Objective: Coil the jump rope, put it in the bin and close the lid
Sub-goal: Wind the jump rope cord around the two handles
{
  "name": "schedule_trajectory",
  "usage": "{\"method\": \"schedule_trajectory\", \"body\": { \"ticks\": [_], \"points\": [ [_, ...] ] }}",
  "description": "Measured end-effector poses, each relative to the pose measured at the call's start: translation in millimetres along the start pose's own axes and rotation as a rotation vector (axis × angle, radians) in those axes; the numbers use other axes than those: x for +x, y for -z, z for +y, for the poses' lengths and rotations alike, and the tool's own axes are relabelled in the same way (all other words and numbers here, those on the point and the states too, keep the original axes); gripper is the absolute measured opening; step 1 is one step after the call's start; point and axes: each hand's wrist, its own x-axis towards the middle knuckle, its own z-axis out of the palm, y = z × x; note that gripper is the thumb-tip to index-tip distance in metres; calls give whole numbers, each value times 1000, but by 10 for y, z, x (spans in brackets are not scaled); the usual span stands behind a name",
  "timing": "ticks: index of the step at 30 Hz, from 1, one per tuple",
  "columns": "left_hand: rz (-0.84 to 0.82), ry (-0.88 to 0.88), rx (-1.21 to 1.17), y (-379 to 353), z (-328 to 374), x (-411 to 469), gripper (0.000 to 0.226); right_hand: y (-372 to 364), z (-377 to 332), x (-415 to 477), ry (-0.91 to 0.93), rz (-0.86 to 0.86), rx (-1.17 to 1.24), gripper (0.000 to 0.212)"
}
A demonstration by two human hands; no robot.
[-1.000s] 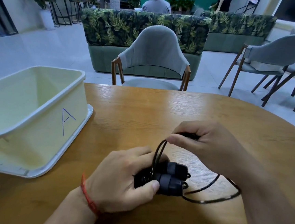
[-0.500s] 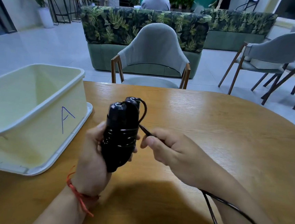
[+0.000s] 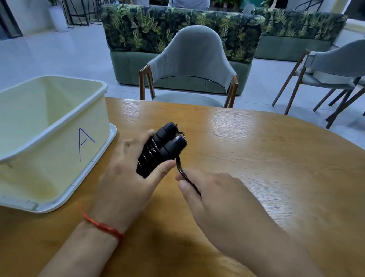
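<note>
Left hand [image 3: 127, 177] grips the jump rope [image 3: 162, 148] handles, cord wrapped round them, long axis tilted up and away. Right hand [image 3: 213, 198] pinches the loose cord end just beside. Open bin [image 3: 44, 139] lies left, so the left hand is nearer.

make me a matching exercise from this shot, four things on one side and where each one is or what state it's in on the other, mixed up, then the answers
Things:
1. jump rope handles
2. bin
3. cord end
4. red string bracelet

Places or states:
A. pinched by the right hand
B. around the left wrist
C. open, marked with a blue letter A
D. bundled together, wrapped in cord, in the left hand

Pairs: 1-D, 2-C, 3-A, 4-B
</note>
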Motion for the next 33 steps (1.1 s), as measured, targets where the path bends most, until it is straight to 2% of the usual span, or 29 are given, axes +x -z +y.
{"method": "schedule_trajectory", "body": {
  "ticks": [3, 5, 7, 9, 11, 12, 15, 20, 22, 25, 28, 33],
  "points": [
    [-34, -67, 203, 11, 11, -30, 79, 2, 26, -1, 209, 188, -386, 27],
    [-71, -151, 315, 6, 89, -63, 78, 21, 113, 13, 317, 266, -440, 33],
    [-149, -313, 347, -24, 157, -96, 71, 106, 202, 43, 438, 220, -449, 33],
    [-278, -514, 262, -66, 193, -126, 59, 237, 283, 74, 503, 140, -379, 27],
    [-398, -607, 101, -64, 211, -143, 61, 317, 418, 124, 468, 126, -133, 27],
    [-435, -588, -6, -45, 220, -151, 63, 344, 493, 144, 421, 107, 57, 28],
    [-516, -385, -324, 39, 271, -179, 70, 435, 654, 195, 232, 50, 551, 25],
    [-509, -204, -577, 69, 277, -229, 73, 276, 660, 275, 54, -143, 1004, 23],
    [-486, -124, -719, 64, 288, -222, 76, 172, 566, 314, -9, -117, 1066, 29],
    [-400, 43, -891, 34, 323, -203, 84, -33, 394, 357, -138, 74, 1037, 50],
    [-332, 122, -891, 3, 363, -188, 86, -191, 285, 342, -150, 268, 1067, 43],
    [-225, 138, -900, -55, 420, -153, 69, -305, 174, 323, -172, 243, 1099, 38]
  ]
}}
